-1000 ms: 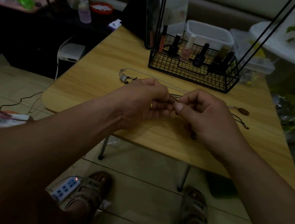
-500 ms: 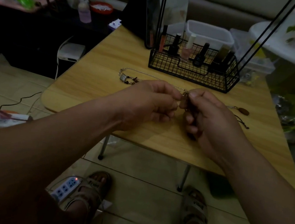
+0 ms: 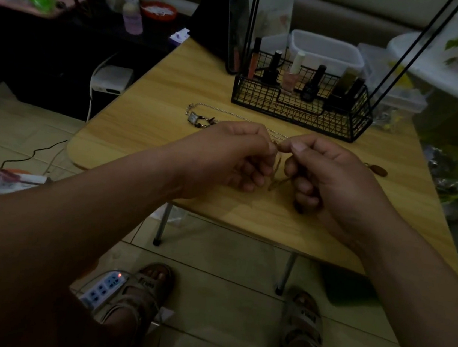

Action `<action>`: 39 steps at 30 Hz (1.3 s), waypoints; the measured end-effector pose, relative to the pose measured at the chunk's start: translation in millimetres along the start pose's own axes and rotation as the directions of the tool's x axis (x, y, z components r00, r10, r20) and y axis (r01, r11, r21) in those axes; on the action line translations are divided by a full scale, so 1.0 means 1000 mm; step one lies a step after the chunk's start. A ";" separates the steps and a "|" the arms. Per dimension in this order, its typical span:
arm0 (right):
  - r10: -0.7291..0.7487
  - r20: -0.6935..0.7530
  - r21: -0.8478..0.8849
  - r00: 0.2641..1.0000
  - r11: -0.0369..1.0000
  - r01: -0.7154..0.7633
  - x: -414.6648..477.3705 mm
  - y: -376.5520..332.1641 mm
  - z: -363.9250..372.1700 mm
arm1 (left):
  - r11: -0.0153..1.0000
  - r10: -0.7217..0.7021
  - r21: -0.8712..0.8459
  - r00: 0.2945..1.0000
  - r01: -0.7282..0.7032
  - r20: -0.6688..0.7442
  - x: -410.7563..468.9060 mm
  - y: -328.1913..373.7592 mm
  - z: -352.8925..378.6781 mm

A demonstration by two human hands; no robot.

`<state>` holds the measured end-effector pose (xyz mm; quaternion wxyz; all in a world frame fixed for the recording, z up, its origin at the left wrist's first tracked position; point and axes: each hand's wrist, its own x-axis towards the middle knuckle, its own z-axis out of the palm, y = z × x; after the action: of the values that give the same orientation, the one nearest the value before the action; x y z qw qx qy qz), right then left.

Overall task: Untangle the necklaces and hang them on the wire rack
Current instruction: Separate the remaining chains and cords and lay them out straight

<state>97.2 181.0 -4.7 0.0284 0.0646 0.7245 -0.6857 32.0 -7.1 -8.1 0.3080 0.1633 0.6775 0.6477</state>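
Brownish cord (image 3: 277, 169), thin as thread, strung between two hands on the near side of the wire rack (image 3: 300, 115). The left hand (image 3: 232, 156) pinches it between thumb and forefinger, other fingers curled under. The right hand (image 3: 332, 179) pinches the same tangle from the other side, thumbnail up. A loop dangles between them, just above the table (image 3: 142, 126).

This looks like the picking-apart step. To do it well, use small pulls that loosen the knot rather than drag it tight. Feed one strand back through the loop, and let the loose tail hang free so it can't snag again.

Now the count:
- **Hands:** two, both busy.
- **Necklaces:** the cord in hand, plus one silver chain (image 3: 229, 113) lying between the hands and the rack, a square pendant (image 3: 192, 118) at its left end.
- **Brown oval pendant (image 3: 379, 170):** it lies just this side of the rack's right front corner. In this dim light I can't tell whether it belongs to the held cord or to a third necklace.
- **On the rack:** nothing hangs there yet.
- **Inside the rack:** six bottles and tubes (image 3: 314, 81), by my count.
- **Behind the rack:** one white tub (image 3: 324, 50).
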 end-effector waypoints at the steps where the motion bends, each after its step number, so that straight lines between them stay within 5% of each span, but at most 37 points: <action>1: 0.004 -0.010 0.010 1.000 1.000 -0.004 0.000 -0.001 -0.001 | 1.000 0.006 -0.027 1.000 -0.007 -0.029 0.000 0.000 -0.001; 5: 0.014 -0.001 0.051 1.000 0.999 -0.014 0.000 -0.004 -0.003 | 0.999 0.045 0.031 0.991 -0.041 -0.123 0.002 -0.003 -0.004; 8: -0.016 0.046 0.085 0.999 0.996 0.012 0.000 -0.005 0.000 | 0.937 0.182 0.304 0.983 -0.174 0.002 0.000 -0.008 -0.001; 11: -0.072 0.075 0.162 0.995 0.985 0.059 0.001 -0.010 0.001 | 0.904 0.196 0.366 0.975 -0.221 0.106 -0.001 -0.008 0.008; 15: -0.111 0.056 0.242 0.992 0.966 0.095 0.004 -0.016 -0.002 | 0.903 0.196 0.377 0.978 -0.206 0.064 -0.002 -0.002 0.008; 25: -0.110 -0.056 -0.094 0.992 0.990 0.104 0.003 -0.017 -0.014 | 0.910 0.064 0.403 0.994 -0.094 0.087 -0.010 0.016 -0.016; 33: -0.112 -0.075 -0.094 0.991 0.990 0.105 0.003 -0.017 -0.014 | 0.938 -0.030 0.346 0.997 0.003 0.072 -0.009 0.014 -0.019; 39: -0.092 -0.061 -0.167 0.994 0.983 0.081 0.003 -0.014 -0.014 | 0.997 -0.017 -0.081 0.999 0.019 0.035 -0.005 0.012 -0.015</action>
<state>92.8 194.6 10.0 -0.0211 0.0538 0.7812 -0.6215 24.1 -20.3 3.7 0.3319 0.1557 0.6465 0.6690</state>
